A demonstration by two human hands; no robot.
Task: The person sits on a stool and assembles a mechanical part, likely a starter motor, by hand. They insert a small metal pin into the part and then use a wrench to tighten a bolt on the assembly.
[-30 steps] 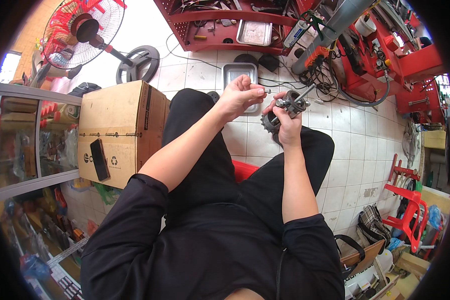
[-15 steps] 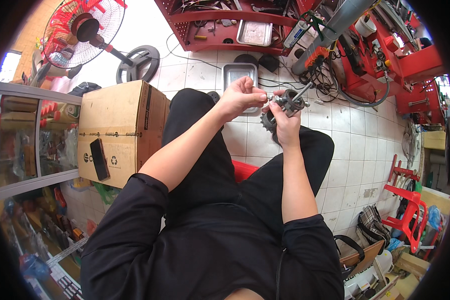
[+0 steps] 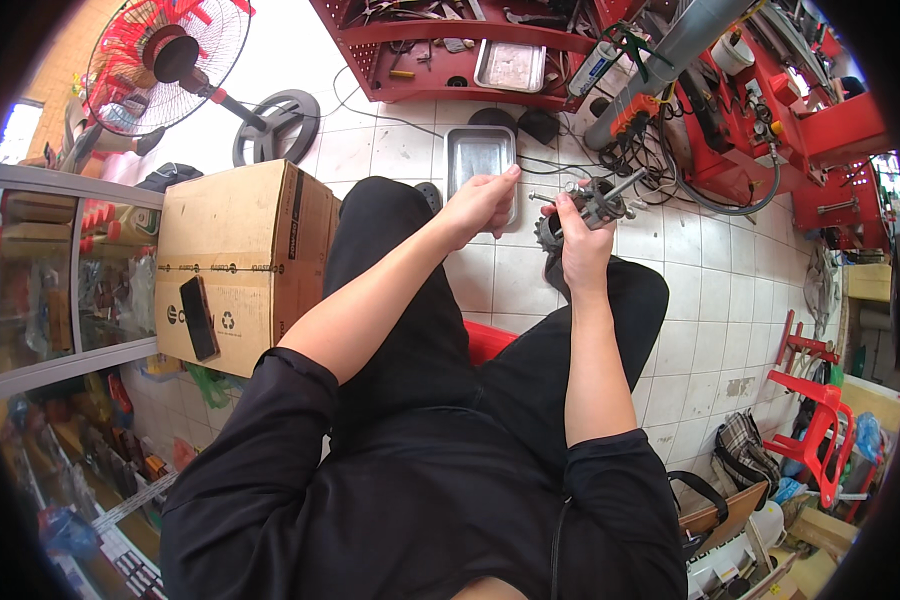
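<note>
Above my right thigh, my right hand (image 3: 585, 250) is closed round a dark grey metal machine part (image 3: 598, 205). The part has a toothed gear-like rim (image 3: 548, 236) on its lower left side. A long metal rod (image 3: 627, 182) sticks out of it toward the upper right, and a thin bolt (image 3: 542, 198) points left. My left hand (image 3: 478, 208) is apart from the part, above the rim of a metal tray on the floor. Its fingers are curled in with the thumb pressed on top; whatever is in them, if anything, is hidden.
The silver metal tray (image 3: 452, 160) lies on white floor tiles. A cardboard box (image 3: 220, 225) bearing a dark phone (image 3: 199, 318) stands left. Beyond are a fan (image 3: 175, 55), a red tool rack (image 3: 440, 92), cables and a red machine (image 3: 750, 130). A red plastic stool (image 3: 815, 425) is at right.
My left hand has come away from the metal part and its fingers have curled in. My right hand has moved slightly right with the part, whose thin bolt now shows on the left.
</note>
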